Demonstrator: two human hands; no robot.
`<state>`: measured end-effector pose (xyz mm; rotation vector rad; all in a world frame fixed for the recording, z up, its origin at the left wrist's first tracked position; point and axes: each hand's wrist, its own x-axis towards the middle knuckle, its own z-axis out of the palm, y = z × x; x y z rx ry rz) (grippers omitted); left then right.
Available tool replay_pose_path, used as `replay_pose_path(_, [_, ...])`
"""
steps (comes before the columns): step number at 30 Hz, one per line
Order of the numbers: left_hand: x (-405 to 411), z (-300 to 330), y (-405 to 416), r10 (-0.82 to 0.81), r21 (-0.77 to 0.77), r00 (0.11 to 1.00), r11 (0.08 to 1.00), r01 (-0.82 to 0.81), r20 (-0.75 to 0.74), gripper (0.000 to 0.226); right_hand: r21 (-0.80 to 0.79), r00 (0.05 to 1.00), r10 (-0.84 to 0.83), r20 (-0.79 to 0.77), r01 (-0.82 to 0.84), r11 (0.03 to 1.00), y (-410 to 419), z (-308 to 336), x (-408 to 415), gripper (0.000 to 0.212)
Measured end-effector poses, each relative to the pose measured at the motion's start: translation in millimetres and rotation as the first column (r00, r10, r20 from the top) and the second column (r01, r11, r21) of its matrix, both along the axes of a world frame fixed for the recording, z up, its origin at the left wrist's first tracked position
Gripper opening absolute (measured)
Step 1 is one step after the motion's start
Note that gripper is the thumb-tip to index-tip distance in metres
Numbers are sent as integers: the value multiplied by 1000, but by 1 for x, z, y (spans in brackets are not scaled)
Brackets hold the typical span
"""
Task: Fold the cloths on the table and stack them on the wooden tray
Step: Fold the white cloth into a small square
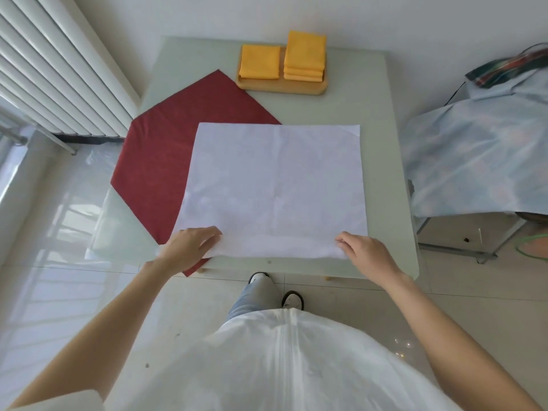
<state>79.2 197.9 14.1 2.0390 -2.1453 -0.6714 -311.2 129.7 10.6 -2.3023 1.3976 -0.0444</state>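
Note:
A white cloth lies spread flat on the table, with faint crease lines across it. My left hand pinches its near left corner. My right hand pinches its near right corner. Under it, a dark red cloth lies spread at an angle and hangs over the table's left edge. At the far side stands the wooden tray with one folded yellow cloth on its left and a stack of folded yellow cloths on its right.
A white radiator runs along the wall on the left. To the right stands a piece of furniture draped in pale blue sheeting. Glossy floor tiles surround the table, and my feet stand at its near edge.

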Motion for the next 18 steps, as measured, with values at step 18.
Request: replay_pose_path(18, [34, -4, -197, 157, -226, 987, 960, -163, -46, 13, -64, 923, -359, 139, 370, 927, -186, 23, 41, 4])
